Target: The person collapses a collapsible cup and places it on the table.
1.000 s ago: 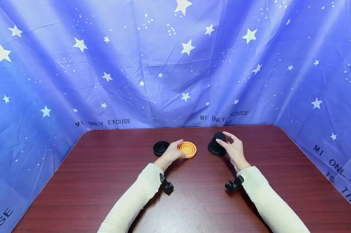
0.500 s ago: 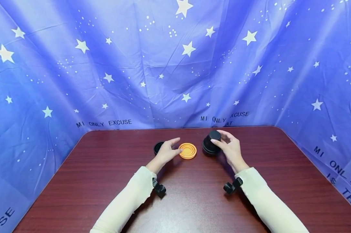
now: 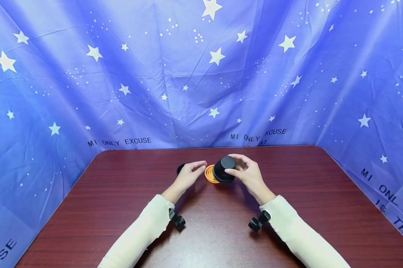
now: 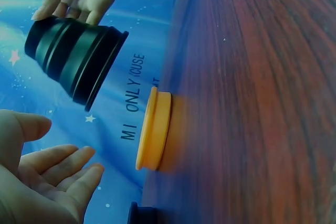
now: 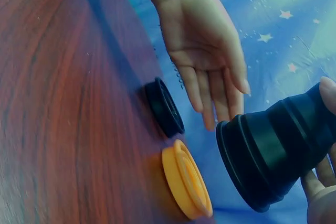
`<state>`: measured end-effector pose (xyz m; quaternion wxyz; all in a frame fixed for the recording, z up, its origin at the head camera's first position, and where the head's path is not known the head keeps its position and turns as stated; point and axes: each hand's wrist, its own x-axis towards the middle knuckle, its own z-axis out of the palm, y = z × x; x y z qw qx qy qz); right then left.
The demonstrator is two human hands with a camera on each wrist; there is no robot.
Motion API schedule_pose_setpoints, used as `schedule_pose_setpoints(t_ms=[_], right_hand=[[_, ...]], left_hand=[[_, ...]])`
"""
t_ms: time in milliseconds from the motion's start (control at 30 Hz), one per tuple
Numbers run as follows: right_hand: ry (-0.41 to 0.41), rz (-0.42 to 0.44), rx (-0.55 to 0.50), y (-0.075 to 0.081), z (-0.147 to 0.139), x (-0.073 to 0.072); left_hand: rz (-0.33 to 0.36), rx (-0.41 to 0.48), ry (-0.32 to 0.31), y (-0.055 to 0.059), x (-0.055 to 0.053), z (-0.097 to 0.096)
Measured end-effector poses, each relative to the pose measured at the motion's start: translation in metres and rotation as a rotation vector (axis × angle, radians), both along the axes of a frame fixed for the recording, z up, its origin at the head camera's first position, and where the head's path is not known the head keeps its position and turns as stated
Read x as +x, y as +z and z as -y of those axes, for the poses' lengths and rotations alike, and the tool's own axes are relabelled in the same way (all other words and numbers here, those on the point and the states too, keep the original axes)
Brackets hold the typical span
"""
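My right hand (image 3: 250, 174) grips a black collapsible cup (image 3: 224, 169) by its narrow base, with the cup extended, tilted and its wide rim low. In the left wrist view the black cup (image 4: 76, 59) hangs clear of the table. Below it and slightly left lies a flattened orange collapsible cup (image 3: 210, 174), partly covered by the black one in the head view. My left hand (image 3: 187, 176) hovers to the left with fingers straight and nothing in them. Behind that hand sits a flattened black collapsible cup (image 5: 164, 107), mostly hidden from the head view.
A dark red wooden table (image 3: 208, 230) carries the cups near its far edge. A blue star-printed curtain (image 3: 188, 74) rises behind and along both sides. Each wrist wears a small black camera mount (image 3: 177, 219).
The right hand has lifted the black cup and carried it left to over the orange cup. The left hand has let go of the orange cup and drawn back left.
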<state>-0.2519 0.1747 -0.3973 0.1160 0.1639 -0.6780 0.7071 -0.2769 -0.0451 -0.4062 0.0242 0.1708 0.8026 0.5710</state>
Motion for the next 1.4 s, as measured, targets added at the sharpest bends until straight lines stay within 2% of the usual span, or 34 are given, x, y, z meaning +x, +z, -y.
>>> schedule_pose_setpoints(t_ms=[100,167,233,333,433,533,733,1033,1233,1400], right_hand=[[0.024,-0.016,0.001,-0.001,0.007,0.001],[0.040,-0.028,0.001,-0.001,0.011,0.002],[0.058,-0.042,0.004,-0.002,0.016,0.002],[0.094,-0.064,0.012,-0.002,0.022,0.004],[0.123,-0.093,0.029,-0.003,0.026,0.006],[0.137,-0.103,0.034,-0.004,0.028,0.007],[0.162,-0.097,0.045,-0.010,0.030,0.007],[0.200,-0.128,0.073,-0.012,0.031,0.007],[0.268,-0.133,0.096,-0.010,0.020,0.004],[0.227,-0.083,0.055,-0.010,0.009,-0.003]], left_hand=[[-0.017,-0.009,-0.029,0.013,0.009,-0.001],[-0.038,-0.010,-0.051,0.017,0.011,-0.001],[-0.031,0.023,-0.068,0.012,0.007,-0.001],[-0.041,0.015,-0.072,0.001,-0.001,0.000],[-0.004,0.040,-0.094,-0.008,-0.008,-0.001],[0.025,0.078,-0.120,-0.012,-0.010,-0.002],[0.094,0.161,-0.130,-0.014,-0.011,-0.003],[0.253,0.322,-0.093,-0.014,-0.014,0.000],[0.270,0.366,-0.076,-0.013,-0.014,0.004],[0.249,0.380,-0.126,-0.014,-0.013,0.006]])
